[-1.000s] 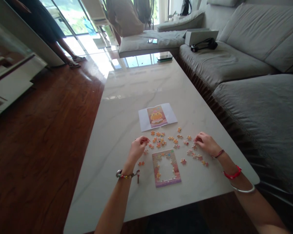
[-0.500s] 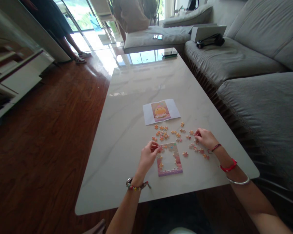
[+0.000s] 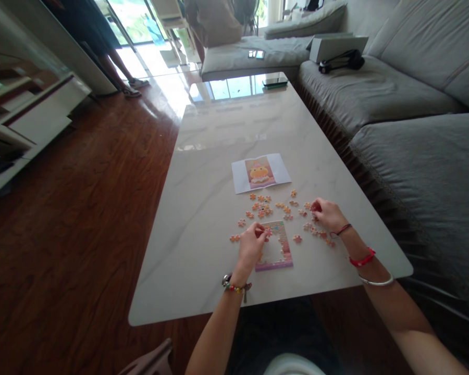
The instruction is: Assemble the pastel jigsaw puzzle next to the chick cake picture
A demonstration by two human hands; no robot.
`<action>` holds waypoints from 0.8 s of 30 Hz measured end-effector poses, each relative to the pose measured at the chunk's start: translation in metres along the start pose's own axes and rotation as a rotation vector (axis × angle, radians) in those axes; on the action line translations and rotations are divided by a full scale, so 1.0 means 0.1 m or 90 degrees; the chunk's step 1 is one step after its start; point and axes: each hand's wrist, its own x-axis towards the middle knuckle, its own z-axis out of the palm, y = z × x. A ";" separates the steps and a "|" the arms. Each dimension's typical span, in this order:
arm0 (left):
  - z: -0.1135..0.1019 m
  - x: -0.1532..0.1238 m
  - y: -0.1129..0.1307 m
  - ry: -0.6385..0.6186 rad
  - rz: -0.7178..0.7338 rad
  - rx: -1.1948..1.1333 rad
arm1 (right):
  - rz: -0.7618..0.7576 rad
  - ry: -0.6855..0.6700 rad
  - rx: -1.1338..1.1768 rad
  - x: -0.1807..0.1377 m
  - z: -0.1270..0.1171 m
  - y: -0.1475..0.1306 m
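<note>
A small pink-framed jigsaw puzzle (image 3: pixel 278 251), partly filled round its edges, lies on the white marble table (image 3: pixel 203 198). My left hand (image 3: pixel 252 245) rests over the puzzle's upper left corner, fingers pinched on a small puzzle piece. My right hand (image 3: pixel 326 213) sits to the right among several loose orange pieces (image 3: pixel 262 206), fingers curled on one of them. A printed reference picture (image 3: pixel 260 172) of a yellow character lies just beyond the pieces.
A grey sofa (image 3: pixel 406 120) runs along the table's right side, with a white box (image 3: pixel 332 47) and black headphones (image 3: pixel 342 60) on it. A phone (image 3: pixel 274 80) lies at the table's far end. A person's legs (image 3: pixel 117 73) stand at the back left on the wooden floor.
My left hand has moved right and toward me, from the loose pieces onto the puzzle's upper left corner. My right hand has stayed among the pieces. The view has tilted down.
</note>
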 end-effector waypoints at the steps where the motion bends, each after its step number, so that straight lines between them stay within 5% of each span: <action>1: 0.01 0.00 0.00 -0.001 -0.002 0.001 | 0.000 0.020 0.024 -0.02 -0.02 -0.02; 5: 0.02 -0.02 0.01 -0.002 -0.010 -0.015 | -0.021 0.047 0.208 -0.14 -0.06 -0.17; 11: -0.05 -0.07 -0.01 0.011 0.004 -0.024 | -0.111 -0.197 0.555 -0.21 0.14 -0.48; 17: -0.16 -0.12 -0.01 0.003 0.027 -0.028 | -0.099 -0.231 0.511 -0.15 0.32 -0.56; 24: -0.11 -0.03 -0.03 0.012 0.033 -0.005 | -0.200 -0.161 0.330 -0.09 0.34 -0.62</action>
